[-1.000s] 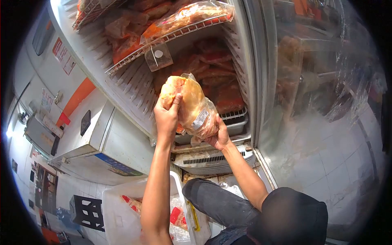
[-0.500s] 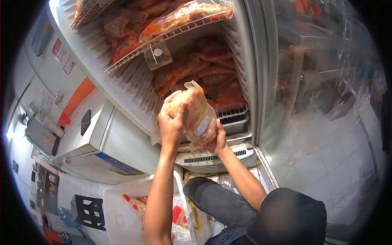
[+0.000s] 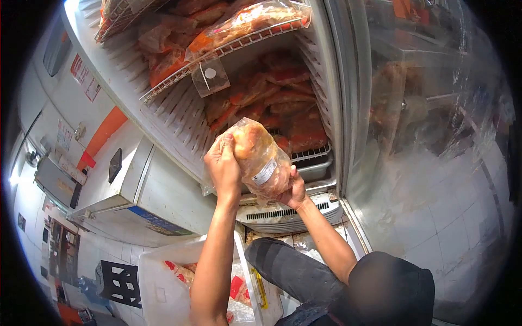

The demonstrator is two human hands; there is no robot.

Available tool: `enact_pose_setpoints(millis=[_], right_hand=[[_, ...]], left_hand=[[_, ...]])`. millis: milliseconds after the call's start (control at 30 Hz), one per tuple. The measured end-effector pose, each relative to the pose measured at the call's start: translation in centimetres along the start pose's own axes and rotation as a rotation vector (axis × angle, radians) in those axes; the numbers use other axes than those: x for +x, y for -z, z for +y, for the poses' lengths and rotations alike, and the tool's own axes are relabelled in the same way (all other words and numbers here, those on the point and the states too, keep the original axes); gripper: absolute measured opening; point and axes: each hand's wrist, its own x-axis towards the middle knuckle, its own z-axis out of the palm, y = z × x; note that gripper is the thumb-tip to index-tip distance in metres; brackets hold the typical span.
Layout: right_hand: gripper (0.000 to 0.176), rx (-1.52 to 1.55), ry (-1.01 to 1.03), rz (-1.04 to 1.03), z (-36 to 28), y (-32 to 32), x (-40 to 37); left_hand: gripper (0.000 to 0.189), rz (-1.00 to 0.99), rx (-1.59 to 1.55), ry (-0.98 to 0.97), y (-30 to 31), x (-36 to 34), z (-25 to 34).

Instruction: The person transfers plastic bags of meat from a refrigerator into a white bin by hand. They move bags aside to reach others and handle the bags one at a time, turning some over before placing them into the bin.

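Observation:
Between my hands is a clear plastic bag of what looks like raw meat (image 3: 256,145), with a white label on its side. My left hand (image 3: 224,167) grips its upper left edge, thumb over the plastic. At the lower right, my right hand (image 3: 295,191) holds the bottom of the bag, some fingers hidden behind it. The bag is tilted, in front of an open refrigerator (image 3: 190,133). Inside, more orange-red bags (image 3: 266,98) lie piled on the lower shelf.
A wire shelf (image 3: 228,50) above carries more bags. At lower left stands a white plastic tub (image 3: 155,271) with several red-marked bags (image 3: 238,288). A white chest unit (image 3: 163,190) is on the left, a black crate (image 3: 118,283) below it, and a glass door (image 3: 424,206) on the right.
The bag has turned and tipped slightly, so its label faces me more. My left hand has shifted a little left and down; my right hand still holds the bottom.

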Motion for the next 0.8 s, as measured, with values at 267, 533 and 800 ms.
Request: enact_pose_setpoints(millis=[267,533,800], right_hand=[[0.085,-0.294,-0.061,0.147,-1.6,0.3,0.3],[0.095,-1.013,0.155,0.077,-3.4,-0.9,2.0],[0.088,-1.128,0.234,0.197,-3.0,-3.0,2.5]], left_hand=[[0.02,0.15,-0.187,0.023,0.7,1.3,-2.7],[0.015,0.171,-0.48,0.088,0.1,2.4,-3.0],[0.019,0.022,-0.435,0.072,1.0,3.3,-3.0]])
